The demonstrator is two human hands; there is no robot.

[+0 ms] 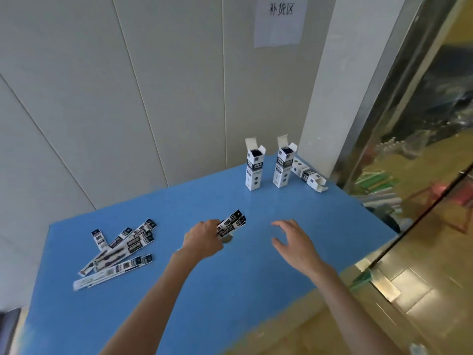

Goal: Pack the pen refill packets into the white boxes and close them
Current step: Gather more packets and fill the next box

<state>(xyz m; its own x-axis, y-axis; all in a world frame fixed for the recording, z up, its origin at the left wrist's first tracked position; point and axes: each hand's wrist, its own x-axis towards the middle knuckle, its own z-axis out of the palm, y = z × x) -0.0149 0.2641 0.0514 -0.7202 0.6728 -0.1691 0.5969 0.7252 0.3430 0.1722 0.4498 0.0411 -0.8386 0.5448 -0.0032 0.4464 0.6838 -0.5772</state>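
- Packets [231,222]: a small bundle was gripped in the left hand [203,239], fingers curled round it, above the table [256,278].
- Right hand [294,242]: fingers spread, holding nothing.
- Loose packets [117,252]: lay near-left.
- White boxes [253,167]: two upright with flaps raised, one lying down, far-right.

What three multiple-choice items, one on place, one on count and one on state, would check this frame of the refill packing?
1. Where does the loose pile of pen refill packets lie on the blue table?
A. at its left
B. against the far right corner
C. inside a box

2. How many white boxes stand upright?
A. one
B. two
C. four

3. What is the left hand doing?
A. resting flat
B. closing a flap
C. gripping a bundle of packets

Answers: 1 A, the pile lies left of both hands. 2 B, two open boxes stand upright, and a third box lies on its side. 3 C, fingers curl round the bundle, while the right hand hovers open.
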